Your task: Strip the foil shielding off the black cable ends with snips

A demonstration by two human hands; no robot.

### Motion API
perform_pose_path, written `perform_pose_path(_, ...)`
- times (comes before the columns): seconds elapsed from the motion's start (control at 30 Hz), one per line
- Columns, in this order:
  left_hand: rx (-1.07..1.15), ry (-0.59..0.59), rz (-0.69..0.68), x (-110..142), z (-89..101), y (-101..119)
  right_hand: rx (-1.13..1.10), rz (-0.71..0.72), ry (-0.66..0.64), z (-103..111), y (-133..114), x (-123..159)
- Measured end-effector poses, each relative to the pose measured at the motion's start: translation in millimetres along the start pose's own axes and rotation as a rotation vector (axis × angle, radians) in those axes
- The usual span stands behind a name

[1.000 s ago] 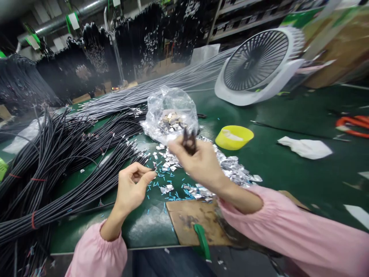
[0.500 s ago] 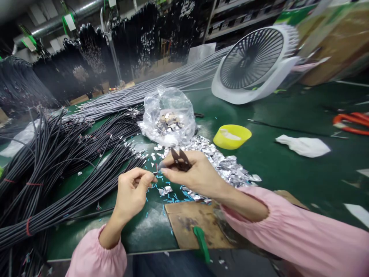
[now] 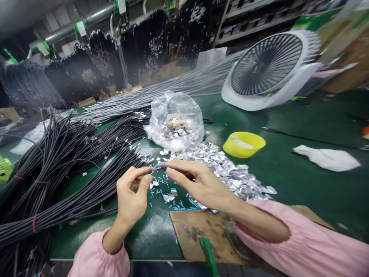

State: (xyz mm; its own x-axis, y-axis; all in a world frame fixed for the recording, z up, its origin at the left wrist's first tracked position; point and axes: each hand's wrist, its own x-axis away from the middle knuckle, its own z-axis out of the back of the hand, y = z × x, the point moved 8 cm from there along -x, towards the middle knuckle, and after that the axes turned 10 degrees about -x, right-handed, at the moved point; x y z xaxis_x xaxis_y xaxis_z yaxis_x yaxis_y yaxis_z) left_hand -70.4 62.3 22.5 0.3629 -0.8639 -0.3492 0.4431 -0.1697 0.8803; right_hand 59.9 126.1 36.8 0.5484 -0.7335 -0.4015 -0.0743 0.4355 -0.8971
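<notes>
Right hand (image 3: pixel 206 186) lowered, wires (image 3: pixel 156 167) crosswise, pointing right

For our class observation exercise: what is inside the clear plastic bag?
Small tan and silvery pieces show inside the clear plastic bag; whatever lies beneath the top ones is hidden.

Cable bundles (image 3: pixel 83 194) lie toward the left edge of the surface (image 3: pixel 302 192). A board (image 3: pixel 198 231) sits at its front edge; behind it, foil pieces (image 3: pixel 230 173) spread back to a bag (image 3: pixel 194 111). A bowl (image 3: pixel 242 152) stands right of the bag, a fan (image 3: pixel 268 63) behind, nearer the far edge.
</notes>
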Motion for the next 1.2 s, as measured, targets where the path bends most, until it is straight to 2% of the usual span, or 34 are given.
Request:
perform_pose_path(0.17, 0.001, -0.029, 0.025, 1, -2.7, -1, -0.003, -0.005, 0.008, 1, 0, 0)
perform_pose_path(0.43, -0.085, 0.012, -0.061, 4, -1.3, 2, -0.006, -0.008, 0.003, 1, 0, 1)
perform_pose_path(0.73, -0.293, 0.144, -0.233, 10, 3.2, 16, -0.015, -0.016, -0.001, 0, -2, 1)
perform_pose_path(1.03, -0.395, 0.104, -0.269, 12, 0.2, 21, 0.030, -0.011, 0.025, 2, -4, 3)
perform_pose_path(1.2, -0.447, 0.126, -0.315, 14, 0.5, 26, -0.019, -0.040, 0.024, 2, -2, 3)
